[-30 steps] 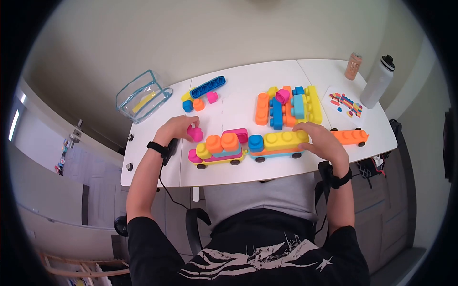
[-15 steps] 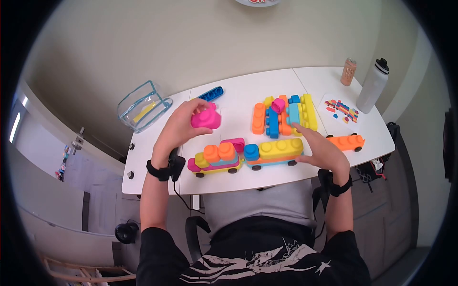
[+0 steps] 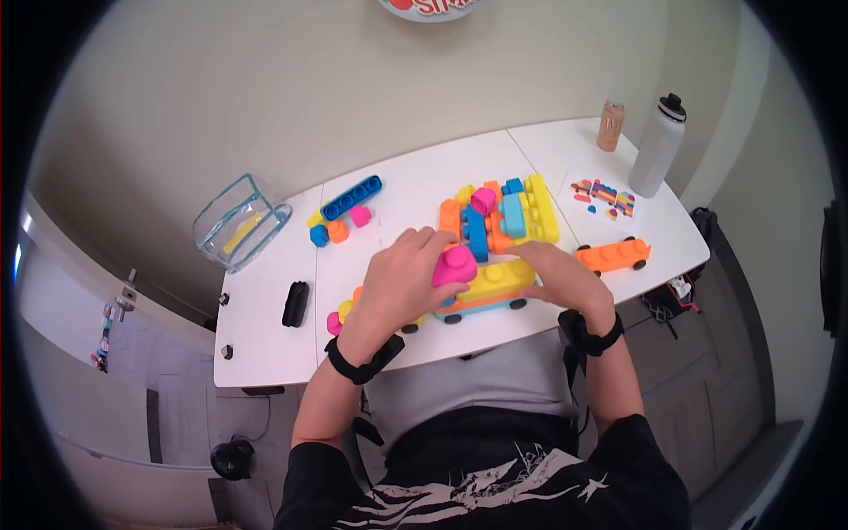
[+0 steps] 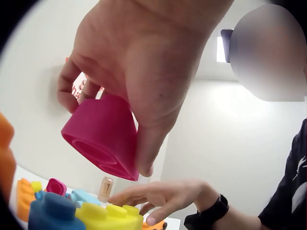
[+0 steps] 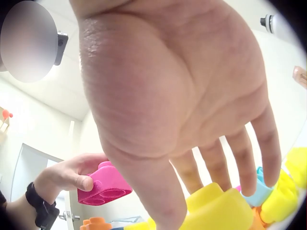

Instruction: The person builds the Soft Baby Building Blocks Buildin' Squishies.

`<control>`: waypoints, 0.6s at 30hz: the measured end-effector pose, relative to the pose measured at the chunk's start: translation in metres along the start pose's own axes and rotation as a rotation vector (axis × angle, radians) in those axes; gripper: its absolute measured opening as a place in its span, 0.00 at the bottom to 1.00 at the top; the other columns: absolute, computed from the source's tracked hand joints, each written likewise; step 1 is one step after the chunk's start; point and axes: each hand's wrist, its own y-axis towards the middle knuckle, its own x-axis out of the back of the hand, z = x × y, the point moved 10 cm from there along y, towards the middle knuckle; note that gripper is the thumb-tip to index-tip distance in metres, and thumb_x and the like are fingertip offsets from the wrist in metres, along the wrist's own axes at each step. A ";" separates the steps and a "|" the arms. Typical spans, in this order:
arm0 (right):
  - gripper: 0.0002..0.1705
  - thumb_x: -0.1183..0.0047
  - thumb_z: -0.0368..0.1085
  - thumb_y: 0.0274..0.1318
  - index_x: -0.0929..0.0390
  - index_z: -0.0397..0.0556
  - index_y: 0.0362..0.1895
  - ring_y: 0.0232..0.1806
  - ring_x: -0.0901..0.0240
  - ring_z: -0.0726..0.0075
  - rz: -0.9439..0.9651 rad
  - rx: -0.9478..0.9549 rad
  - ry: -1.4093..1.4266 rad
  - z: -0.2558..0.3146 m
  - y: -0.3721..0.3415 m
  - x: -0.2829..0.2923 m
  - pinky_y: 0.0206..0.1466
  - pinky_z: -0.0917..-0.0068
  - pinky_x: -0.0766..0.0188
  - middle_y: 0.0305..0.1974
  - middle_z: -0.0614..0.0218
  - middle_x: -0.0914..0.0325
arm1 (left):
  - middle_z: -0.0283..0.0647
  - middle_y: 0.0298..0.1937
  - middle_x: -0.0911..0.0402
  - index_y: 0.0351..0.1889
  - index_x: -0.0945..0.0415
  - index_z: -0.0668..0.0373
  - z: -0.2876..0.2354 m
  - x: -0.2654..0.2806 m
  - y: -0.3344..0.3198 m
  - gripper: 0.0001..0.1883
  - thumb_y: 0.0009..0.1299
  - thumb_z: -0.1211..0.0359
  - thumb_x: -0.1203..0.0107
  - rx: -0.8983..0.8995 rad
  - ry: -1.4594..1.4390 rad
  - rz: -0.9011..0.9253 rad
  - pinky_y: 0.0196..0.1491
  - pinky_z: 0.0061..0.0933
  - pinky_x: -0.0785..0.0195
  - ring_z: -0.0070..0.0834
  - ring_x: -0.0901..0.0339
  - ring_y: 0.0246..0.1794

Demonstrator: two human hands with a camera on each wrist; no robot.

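Note:
My left hand point(image 3: 397, 278) grips a pink building block point(image 3: 456, 265) between thumb and fingers, over the middle toy train car. In the left wrist view the pink block point(image 4: 100, 134) is tilted, its hollow underside facing down, above a blue block point(image 4: 53, 213). A long yellow block point(image 3: 502, 279) sits on that car. At the yellow block's right end is my right hand point(image 3: 565, 281), thumb on the near side and fingers extended beyond it. The front car, stacked with blocks, is mostly hidden behind my left hand. To the right stands an orange car point(image 3: 614, 255).
Several coloured blocks, including a light blue one point(image 3: 512, 215), lie grouped behind the cars. A dark blue long block point(image 3: 352, 198) and small blocks lie back left, near a clear bag point(image 3: 221, 252). A picture card point(image 3: 579, 208), can point(image 3: 610, 125) and bottle point(image 3: 659, 146) stand right.
My left hand has picked up the pink block from the left of the table and carried it right, over the middle car. My right hand has loosened from the yellow block and stays beside it.

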 end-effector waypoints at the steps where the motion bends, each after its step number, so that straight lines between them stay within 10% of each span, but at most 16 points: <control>1: 0.46 0.23 0.33 0.51 0.27 0.54 0.75 0.72 0.27 0.47 -0.024 0.023 -0.035 0.000 0.002 0.001 0.73 0.55 0.25 0.69 0.56 0.22 | 0.37 0.47 0.15 0.56 0.18 0.53 0.002 -0.001 -0.002 0.30 0.58 0.55 0.21 0.014 0.010 0.003 0.47 0.39 0.20 0.38 0.17 0.47; 18: 0.44 0.22 0.35 0.51 0.26 0.54 0.74 0.72 0.27 0.48 -0.025 -0.007 -0.054 -0.002 -0.001 0.006 0.73 0.55 0.25 0.70 0.59 0.23 | 0.37 0.46 0.16 0.71 0.25 0.51 0.018 -0.006 -0.004 0.44 0.54 0.59 0.18 0.146 -0.035 0.105 0.52 0.41 0.22 0.41 0.18 0.51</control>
